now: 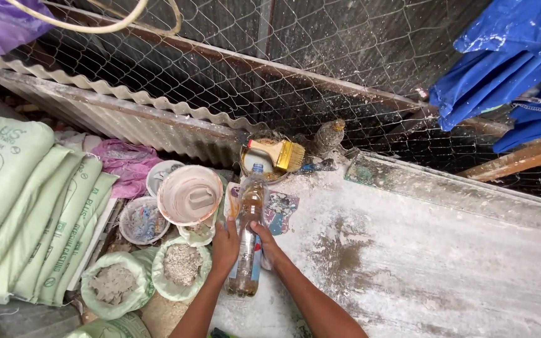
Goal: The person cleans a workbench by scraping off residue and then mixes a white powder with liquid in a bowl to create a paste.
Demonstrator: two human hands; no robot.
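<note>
Nearby, buckets (190,195) and brush (278,153) flank bottle (250,231).

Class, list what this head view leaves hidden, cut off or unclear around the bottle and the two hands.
- Bottle: its label is partly covered by the left hand and right hand.
- Tin: contents hidden under the brush.
- Sacks: cut off by the left edge.

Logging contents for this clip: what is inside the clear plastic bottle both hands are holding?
The bottle, gripped by the left hand and right hand, shows brownish liquid in its lower part and again near the neck. Its label and the fingers cover the middle, so the exact level cannot be seen.
</note>
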